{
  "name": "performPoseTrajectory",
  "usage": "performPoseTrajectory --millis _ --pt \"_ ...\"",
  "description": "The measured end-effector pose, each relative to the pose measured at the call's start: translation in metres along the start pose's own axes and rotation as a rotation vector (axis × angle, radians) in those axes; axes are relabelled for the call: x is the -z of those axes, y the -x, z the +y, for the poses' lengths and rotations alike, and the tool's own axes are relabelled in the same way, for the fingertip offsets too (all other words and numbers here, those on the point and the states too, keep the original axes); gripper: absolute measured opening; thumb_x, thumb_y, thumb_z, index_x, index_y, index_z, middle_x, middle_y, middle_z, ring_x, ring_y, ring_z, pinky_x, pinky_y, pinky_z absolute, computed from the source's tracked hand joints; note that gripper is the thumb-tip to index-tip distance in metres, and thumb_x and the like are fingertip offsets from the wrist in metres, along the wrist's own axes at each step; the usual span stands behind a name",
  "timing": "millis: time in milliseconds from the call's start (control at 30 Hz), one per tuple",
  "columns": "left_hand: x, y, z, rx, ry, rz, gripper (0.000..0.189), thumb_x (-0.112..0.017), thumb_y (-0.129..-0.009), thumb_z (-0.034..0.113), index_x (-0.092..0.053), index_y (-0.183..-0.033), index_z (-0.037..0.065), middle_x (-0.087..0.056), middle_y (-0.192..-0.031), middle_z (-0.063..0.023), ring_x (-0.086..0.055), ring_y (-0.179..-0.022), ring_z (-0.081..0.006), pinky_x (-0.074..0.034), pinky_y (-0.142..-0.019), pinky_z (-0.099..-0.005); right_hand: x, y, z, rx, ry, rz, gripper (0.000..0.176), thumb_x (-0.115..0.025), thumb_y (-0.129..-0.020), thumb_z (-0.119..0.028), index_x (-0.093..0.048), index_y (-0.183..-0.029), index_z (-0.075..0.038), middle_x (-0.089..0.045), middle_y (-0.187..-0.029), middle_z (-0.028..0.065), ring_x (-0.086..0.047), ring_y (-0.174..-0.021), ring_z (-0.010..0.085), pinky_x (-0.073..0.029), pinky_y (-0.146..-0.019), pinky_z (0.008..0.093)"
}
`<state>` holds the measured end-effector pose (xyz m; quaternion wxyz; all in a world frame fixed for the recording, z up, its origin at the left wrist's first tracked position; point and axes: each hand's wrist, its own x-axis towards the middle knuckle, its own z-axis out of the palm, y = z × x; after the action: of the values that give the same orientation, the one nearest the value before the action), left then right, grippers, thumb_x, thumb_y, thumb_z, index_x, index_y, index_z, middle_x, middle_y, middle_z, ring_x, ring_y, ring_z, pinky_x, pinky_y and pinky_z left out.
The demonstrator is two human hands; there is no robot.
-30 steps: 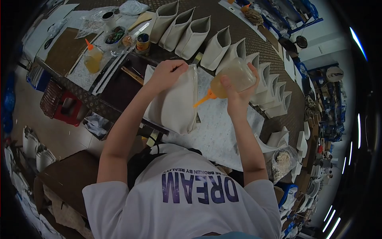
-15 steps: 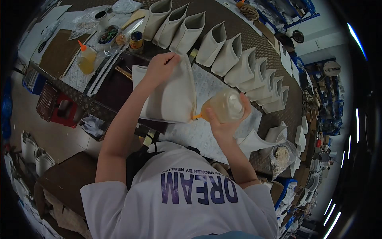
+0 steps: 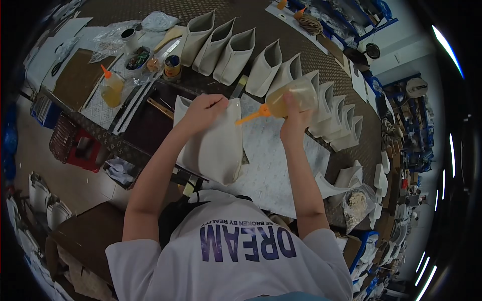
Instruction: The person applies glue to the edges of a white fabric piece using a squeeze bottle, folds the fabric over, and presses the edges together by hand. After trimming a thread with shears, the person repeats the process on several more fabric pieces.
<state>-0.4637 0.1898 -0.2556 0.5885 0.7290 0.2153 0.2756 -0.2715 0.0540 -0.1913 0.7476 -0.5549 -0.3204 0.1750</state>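
Observation:
A flat beige fabric bag piece (image 3: pixel 216 145) lies on a patterned white mat (image 3: pixel 273 170) in front of me. My left hand (image 3: pixel 205 110) presses down on the piece's far end, fingers closed on its edge. My right hand (image 3: pixel 295 118) grips a clear squeeze bottle (image 3: pixel 293 95) of yellowish glue. The bottle is tilted, and its orange nozzle (image 3: pixel 248 117) points at the far right corner of the piece, close to my left hand.
A curved row of several upright beige bags (image 3: pixel 236 50) stands behind the mat. At the far left are a second glue bottle (image 3: pixel 111 86), a small tin (image 3: pixel 171 66), a bowl (image 3: pixel 137 57) and flat tools. A red crate (image 3: pixel 83 145) sits below the table edge.
My right hand has lifted the bottle from the near right edge of the piece up to its far corner. My left hand has stayed on the piece's far end.

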Motion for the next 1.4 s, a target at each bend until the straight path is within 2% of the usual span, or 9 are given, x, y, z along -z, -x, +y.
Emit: performPoseTrajectory --millis 200,700,900,1033,1133,1167,1233,1267,1400 --pt "0.0 0.002 0.002 0.034 -0.022 0.003 0.026 -0.054 -0.09 0.023 -0.056 -0.083 -0.001 -0.045 -0.06 -0.003 -0.04 -0.059 -0.0095 -0.037 -0.057 -0.0272 -0.038 -0.046 0.003 0.012 -0.243 0.084 0.063 -0.075 -0.078 -0.015 -0.032 -0.123 -0.007 -0.046 -0.117 0.0089 -0.048 -0.11 0.0171 -0.044 -0.091 0.0322" --pt "0.004 -0.012 -0.009 0.037 -0.061 0.256 0.029 -0.052 -0.092 0.026 -0.058 -0.087 -0.001 -0.051 -0.062 -0.0059 -0.046 -0.059 -0.0131 -0.037 -0.057 -0.0287 -0.005 0.056 -0.031 0.076 0.354 -0.284 0.088 -0.081 -0.066 -0.011 -0.023 -0.132 -0.008 -0.038 -0.124 0.0111 -0.046 -0.112 0.0205 -0.043 -0.094 0.0331" --pt "-0.011 -0.004 0.015 0.141 -0.301 0.39 0.027 -0.051 -0.093 0.026 -0.061 -0.091 0.001 -0.056 -0.065 -0.0076 -0.052 -0.059 -0.0132 -0.04 -0.056 -0.0318 0.033 0.078 -0.003 0.099 0.275 -0.08 0.085 -0.08 -0.069 -0.014 -0.023 -0.133 -0.008 -0.038 -0.124 0.0106 -0.046 -0.112 0.02 -0.04 -0.097 0.0336" --pt "-0.006 0.001 0.027 0.186 -0.402 0.398 0.032 -0.055 -0.091 0.033 -0.062 -0.092 0.002 -0.058 -0.068 -0.0112 -0.056 -0.061 -0.0168 -0.042 -0.057 -0.0342 0.095 0.07 0.017 -0.147 -0.058 0.118 0.068 -0.073 -0.078 -0.017 -0.029 -0.13 -0.009 -0.044 -0.121 0.0085 -0.048 -0.111 0.0195 -0.043 -0.093 0.0357" --pt "0.012 0.013 0.017 0.11 -0.362 0.171 0.044 -0.064 -0.082 0.043 -0.062 -0.089 0.0 -0.059 -0.069 -0.0141 -0.057 -0.061 -0.0208 -0.042 -0.057 -0.0353 0.136 0.073 0.03 -0.305 -0.315 0.257 0.055 -0.068 -0.083 -0.018 -0.035 -0.126 -0.01 -0.05 -0.117 0.0065 -0.052 -0.107 0.0192 -0.048 -0.088 0.0368" --pt "0.032 0.014 0.003 0.328 -0.526 -0.143 0.056 -0.071 -0.073 0.05 -0.063 -0.085 -0.004 -0.061 -0.072 -0.0177 -0.06 -0.065 -0.0239 -0.044 -0.059 -0.0366 0.143 0.075 0.031 -0.315 -0.33 0.31 0.051 -0.068 -0.084 -0.018 -0.037 -0.125 -0.01 -0.051 -0.116 0.006 -0.054 -0.105 0.0192 -0.049 -0.086 0.0371" --pt "0.034 0.014 0.029 0.408 -0.978 -0.894 0.05 -0.067 -0.079 0.041 -0.06 -0.096 -0.006 -0.063 -0.077 -0.0129 -0.06 -0.07 -0.0198 -0.047 -0.065 -0.033 0.155 0.08 0.033 -0.345 -0.382 0.38 0.046 -0.067 -0.085 -0.02 -0.041 -0.122 -0.01 -0.053 -0.113 0.0056 -0.057 -0.102 0.0192 -0.051 -0.084 0.0371" --pt "0.045 0.025 -0.02 0.255 -0.697 -1.004 0.055 -0.063 -0.08 0.046 -0.061 -0.093 -0.008 -0.063 -0.077 -0.0191 -0.062 -0.07 -0.0251 -0.046 -0.065 -0.0376 0.16 0.082 0.033 -0.363 -0.419 0.395 0.045 -0.067 -0.085 -0.022 -0.043 -0.121 -0.01 -0.054 -0.112 0.0056 -0.058 -0.1 0.0192 -0.051 -0.083 0.0368" --pt "0.014 0.01 0.01 0.522 -1.037 -0.932 0.059 -0.059 -0.082 0.049 -0.06 -0.096 -0.008 -0.065 -0.088 -0.0186 -0.062 -0.083 -0.0254 -0.046 -0.073 -0.0371 0.171 0.082 0.027 -0.341 -0.487 0.439 0.042 -0.066 -0.085 -0.028 -0.047 -0.117 -0.008 -0.057 -0.108 0.0063 -0.059 -0.097 0.0196 -0.052 -0.083 0.0378"
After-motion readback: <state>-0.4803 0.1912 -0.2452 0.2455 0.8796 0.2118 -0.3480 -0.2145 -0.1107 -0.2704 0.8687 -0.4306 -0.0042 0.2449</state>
